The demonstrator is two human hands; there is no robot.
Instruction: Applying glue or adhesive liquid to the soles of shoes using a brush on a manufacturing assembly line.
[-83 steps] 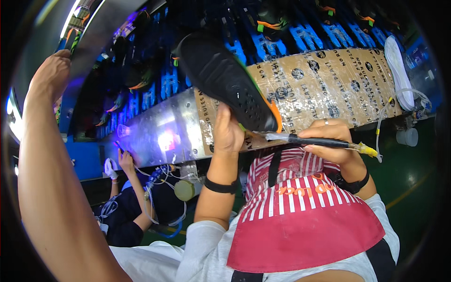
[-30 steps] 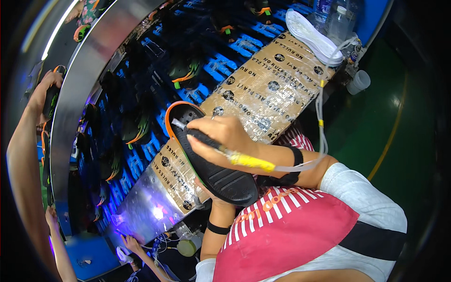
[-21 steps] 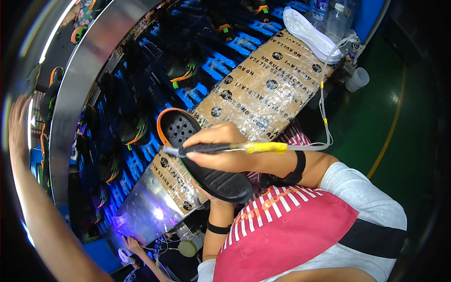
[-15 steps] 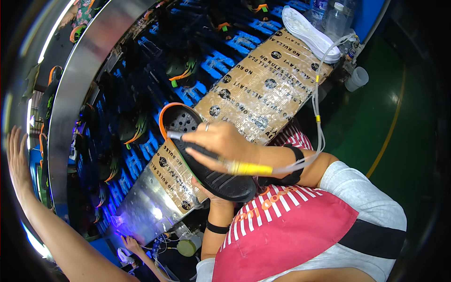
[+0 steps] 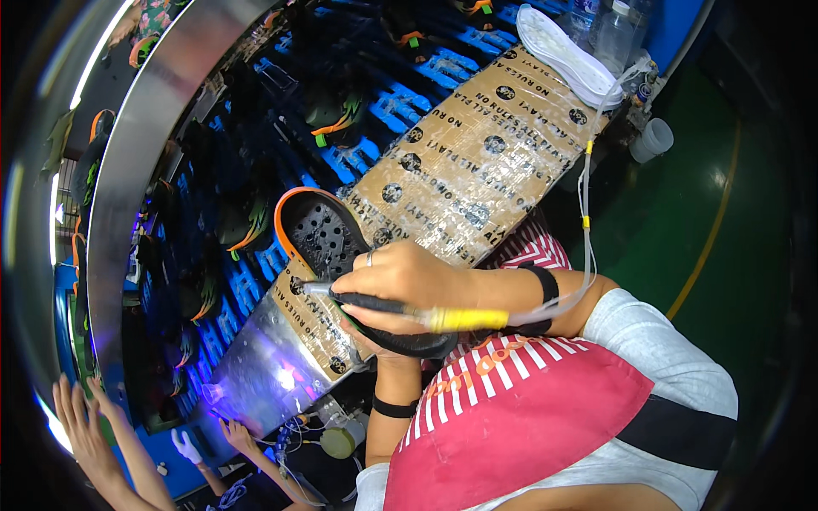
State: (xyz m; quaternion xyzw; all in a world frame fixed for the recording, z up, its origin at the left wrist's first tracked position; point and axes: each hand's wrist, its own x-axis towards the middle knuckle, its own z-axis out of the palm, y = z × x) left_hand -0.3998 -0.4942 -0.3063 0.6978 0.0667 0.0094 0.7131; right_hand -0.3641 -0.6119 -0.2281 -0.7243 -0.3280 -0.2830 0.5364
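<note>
A black shoe sole with an orange rim at one end and rows of small holes inside is tilted over the near edge of the work surface. My left hand grips it from below at the near end, its fingers mostly hidden under the sole. Across the sole's middle, my right hand is closed around a tube-fed brush with a yellow band and a dark body. The brush's pale metal tip lies at the sole's left edge. A clear hose runs from the brush to the upper right.
Printed cardboard covers the bench, with a white sole and clear bottles at its far right end. Beyond lies a blue slatted conveyor carrying dark shoe parts. Co-workers' hands show at the left. A white cup hangs beside the bench.
My right hand and the brush have moved down along the sole, uncovering its holed inside. The sole's orange end has shifted slightly left. Co-workers' hands at the left have moved lower.
</note>
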